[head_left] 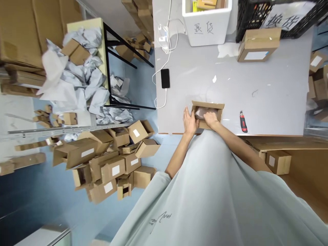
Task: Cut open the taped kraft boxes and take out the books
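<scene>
At the table's front edge stands a small cardboard box (220, 115) with its top open. Something in clear or whitish plastic wrapping (201, 112) lies inside it. My left hand (190, 122) rests against the box's left side, fingers apart, thumb at the rim. My right hand (211, 119) reaches into the opening with its fingers curled on the wrapping; the fingertips are partly hidden. A red and black utility knife (243, 122) lies on the table to the right of the box.
On the grey table (230, 82) are a black phone (165, 78) with a white cable, a white bin (207, 29), a closed carton (258, 44) and a black crate (246, 17). Several opened boxes (112, 169) lie on the floor at left.
</scene>
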Demonstrator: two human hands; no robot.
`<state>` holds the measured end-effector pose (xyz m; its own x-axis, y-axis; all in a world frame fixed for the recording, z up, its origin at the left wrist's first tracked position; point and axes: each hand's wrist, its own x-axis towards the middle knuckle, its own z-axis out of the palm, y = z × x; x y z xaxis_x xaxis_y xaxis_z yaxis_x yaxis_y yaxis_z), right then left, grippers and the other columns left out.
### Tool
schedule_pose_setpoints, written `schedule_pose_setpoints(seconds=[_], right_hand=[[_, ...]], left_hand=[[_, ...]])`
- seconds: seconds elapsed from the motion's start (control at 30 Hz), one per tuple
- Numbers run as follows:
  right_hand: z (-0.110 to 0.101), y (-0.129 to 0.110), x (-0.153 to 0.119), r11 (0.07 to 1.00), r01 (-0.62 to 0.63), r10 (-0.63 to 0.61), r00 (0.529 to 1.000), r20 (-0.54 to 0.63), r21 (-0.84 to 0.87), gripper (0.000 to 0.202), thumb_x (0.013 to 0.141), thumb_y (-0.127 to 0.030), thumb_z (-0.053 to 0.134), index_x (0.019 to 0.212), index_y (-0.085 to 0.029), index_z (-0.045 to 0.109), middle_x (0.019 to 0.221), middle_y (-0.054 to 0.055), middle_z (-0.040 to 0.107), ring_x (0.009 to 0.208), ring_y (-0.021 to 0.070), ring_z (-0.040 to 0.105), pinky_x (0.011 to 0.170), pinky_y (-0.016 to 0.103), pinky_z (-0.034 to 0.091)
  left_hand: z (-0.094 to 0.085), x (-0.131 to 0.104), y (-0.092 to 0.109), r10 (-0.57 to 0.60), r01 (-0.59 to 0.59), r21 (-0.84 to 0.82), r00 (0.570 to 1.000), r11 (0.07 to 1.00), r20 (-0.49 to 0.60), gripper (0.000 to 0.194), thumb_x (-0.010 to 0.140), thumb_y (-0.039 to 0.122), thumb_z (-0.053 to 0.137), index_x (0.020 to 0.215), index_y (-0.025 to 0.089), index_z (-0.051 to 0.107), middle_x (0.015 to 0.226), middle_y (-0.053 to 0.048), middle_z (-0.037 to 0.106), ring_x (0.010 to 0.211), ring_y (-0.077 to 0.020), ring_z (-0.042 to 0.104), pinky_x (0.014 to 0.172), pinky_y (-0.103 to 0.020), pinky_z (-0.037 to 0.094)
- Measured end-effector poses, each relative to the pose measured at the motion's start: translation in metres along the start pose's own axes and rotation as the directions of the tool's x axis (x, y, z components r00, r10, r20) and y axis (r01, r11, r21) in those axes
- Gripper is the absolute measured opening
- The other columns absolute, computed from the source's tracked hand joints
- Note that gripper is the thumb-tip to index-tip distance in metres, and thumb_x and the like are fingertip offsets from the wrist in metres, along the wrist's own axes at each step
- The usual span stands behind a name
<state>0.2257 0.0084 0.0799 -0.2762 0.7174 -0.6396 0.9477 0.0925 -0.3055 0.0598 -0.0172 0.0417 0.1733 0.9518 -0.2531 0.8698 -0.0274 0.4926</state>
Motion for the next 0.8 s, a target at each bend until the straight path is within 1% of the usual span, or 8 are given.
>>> schedule_pose_setpoints(seconds=[0.07, 0.2, 0.27, 0.37, 0.47, 0.6, 0.7, 0.8], right_hand=[[-0.003, -0.001, -0.003, 0.999, -0.043, 0.043, 0.999, -0.008, -0.001, 0.038, 0.108, -0.009, 0.052, 0.133, -0.007, 0.08, 0.135, 0.029, 0.079, 0.129, 0.0341, 0.072, 0.106, 0.042, 0.056], [-0.01, 0.004, -0.031, 0.995, -0.102, 0.101, 0.992, -0.081, -0.008, 0.041, 0.112, -0.015, 0.046, 0.14, -0.012, 0.075, 0.147, 0.024, 0.075, 0.131, 0.0305, 0.072, 0.101, 0.037, 0.055], [-0.015, 0.009, -0.051, 0.991, -0.103, 0.118, 0.971, -0.208, 0.083, 0.037, 0.114, -0.023, 0.047, 0.138, -0.017, 0.075, 0.145, 0.02, 0.075, 0.127, 0.0303, 0.072, 0.097, 0.036, 0.056], [-0.023, 0.019, -0.081, 0.928, -0.007, 0.184, 0.879, -0.44, 0.373, 0.026, 0.11, -0.036, 0.057, 0.108, -0.022, 0.078, 0.115, 0.012, 0.079, 0.101, 0.0286, 0.073, 0.087, 0.036, 0.056], [-0.029, 0.029, -0.104, 0.692, 0.193, 0.303, 0.797, -0.523, 0.695, 0.035, 0.1, -0.058, 0.071, 0.092, -0.024, 0.077, 0.091, 0.006, 0.074, 0.078, 0.0231, 0.063, 0.075, 0.035, 0.055], [-0.03, 0.037, -0.121, 0.284, 0.274, 0.383, 0.846, -0.371, 0.919, 0.054, 0.079, -0.074, 0.09, 0.088, -0.022, 0.078, 0.07, -0.001, 0.065, 0.062, 0.0165, 0.052, 0.058, 0.031, 0.046], [-0.026, 0.039, -0.127, 0.181, 0.272, 0.412, 0.851, -0.324, 0.945, 0.057, 0.073, -0.074, 0.096, 0.084, -0.022, 0.077, 0.064, -0.003, 0.062, 0.059, 0.0143, 0.05, 0.056, 0.03, 0.044], [-0.022, 0.038, -0.13, 0.145, 0.282, 0.447, 0.836, -0.317, 0.948, 0.057, 0.071, -0.074, 0.097, 0.085, -0.022, 0.078, 0.067, -0.002, 0.065, 0.061, 0.0141, 0.052, 0.057, 0.03, 0.047]], left_hand=[[0.001, -0.001, 0.0, -0.021, 0.021, -0.061, 1.0, 0.998, -0.009, 0.077, 0.09, 0.008, 0.073, 0.164, 0.011, 0.053, 0.189, -0.029, 0.023, 0.178, -0.0465, 0.024, 0.141, -0.069, 0.033], [-0.002, -0.001, -0.004, -0.058, 0.052, -0.196, 0.998, 0.979, -0.028, 0.076, 0.091, 0.009, 0.07, 0.165, 0.01, 0.051, 0.187, -0.032, 0.025, 0.175, -0.0446, 0.033, 0.139, -0.066, 0.038], [-0.007, -0.001, -0.005, -0.076, 0.063, -0.253, 0.996, 0.965, -0.045, 0.073, 0.094, 0.012, 0.069, 0.165, 0.013, 0.052, 0.187, -0.03, 0.027, 0.175, -0.0441, 0.034, 0.138, -0.066, 0.038], [-0.019, -0.003, 0.001, -0.095, 0.068, -0.299, 0.992, 0.952, -0.078, 0.063, 0.098, 0.018, 0.069, 0.16, 0.014, 0.058, 0.186, -0.028, 0.032, 0.175, -0.0426, 0.035, 0.139, -0.064, 0.037], [-0.038, -0.008, 0.016, -0.048, -0.024, -0.351, 0.98, 0.936, -0.194, 0.043, 0.104, 0.025, 0.066, 0.146, 0.019, 0.071, 0.177, -0.022, 0.049, 0.169, -0.0379, 0.045, 0.139, -0.058, 0.04], [-0.066, -0.019, 0.044, 0.062, -0.203, -0.565, 0.964, 0.8, -0.259, 0.032, 0.112, 0.036, 0.059, 0.135, 0.024, 0.077, 0.141, -0.014, 0.078, 0.135, -0.0293, 0.073, 0.12, -0.048, 0.059], [-0.084, -0.026, 0.061, 0.123, -0.244, -0.707, 0.968, 0.663, -0.219, 0.036, 0.111, 0.046, 0.064, 0.136, 0.025, 0.079, 0.13, -0.011, 0.082, 0.116, -0.0254, 0.08, 0.102, -0.04, 0.066], [-0.097, -0.03, 0.07, 0.181, -0.305, -0.703, 0.952, 0.642, -0.247, 0.036, 0.106, 0.051, 0.075, 0.131, 0.027, 0.082, 0.133, -0.011, 0.081, 0.12, -0.026, 0.079, 0.098, -0.038, 0.066]])
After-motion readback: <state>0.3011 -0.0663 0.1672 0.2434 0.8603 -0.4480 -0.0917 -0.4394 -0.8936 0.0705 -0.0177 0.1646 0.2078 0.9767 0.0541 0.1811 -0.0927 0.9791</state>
